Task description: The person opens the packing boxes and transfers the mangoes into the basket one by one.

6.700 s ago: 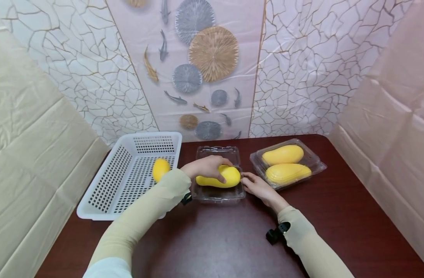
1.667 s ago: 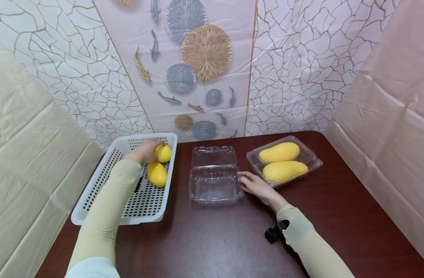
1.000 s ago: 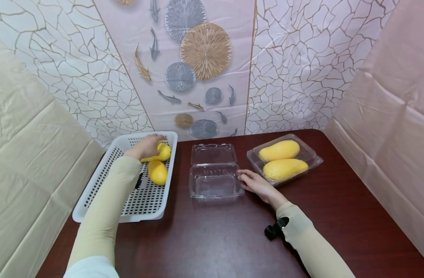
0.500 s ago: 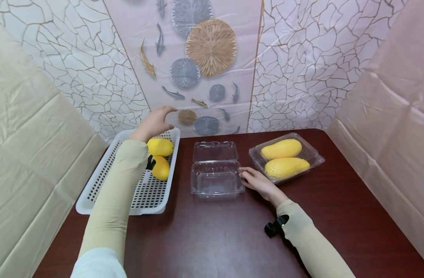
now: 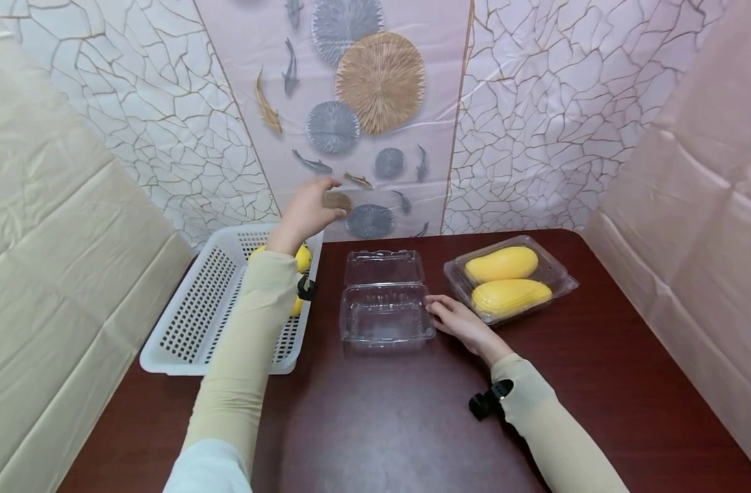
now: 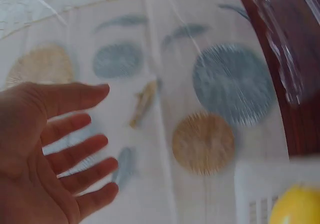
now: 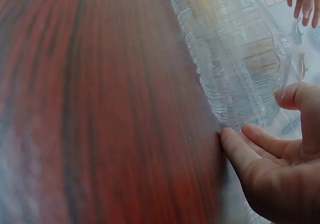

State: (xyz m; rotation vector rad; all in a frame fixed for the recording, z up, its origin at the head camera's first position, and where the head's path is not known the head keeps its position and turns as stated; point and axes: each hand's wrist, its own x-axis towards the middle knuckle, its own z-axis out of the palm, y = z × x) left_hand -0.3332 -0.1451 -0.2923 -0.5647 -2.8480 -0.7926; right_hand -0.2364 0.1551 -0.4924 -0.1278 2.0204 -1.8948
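Note:
My left hand (image 5: 309,211) is raised over the back right of the white basket (image 5: 184,335), fingers apart and holding nothing. In the left wrist view its palm (image 6: 25,159) faces the printed backdrop. Two yellow mangoes lie in the basket, partly hidden by my left forearm; the rear mango (image 5: 303,258) shows beside the wrist. A clear hinged plastic container (image 5: 384,322) stands with its lid (image 5: 384,268) folded back and nothing inside. At its right side my right hand (image 5: 464,325) pinches the rim, thumb (image 7: 290,96) on top and fingertips against the outer wall.
Another clear container (image 5: 556,281), closed, stands at the back right with two yellow mangoes (image 5: 512,296) in it. The dark red wooden table (image 5: 363,424) ends at a patterned backdrop (image 5: 523,137), with beige cloth walls (image 5: 671,274) on both sides.
The mango my left hand held at the open container was carried left into the basket and let go. The left hand then rose and moved right. My right hand stays at the container's rim.

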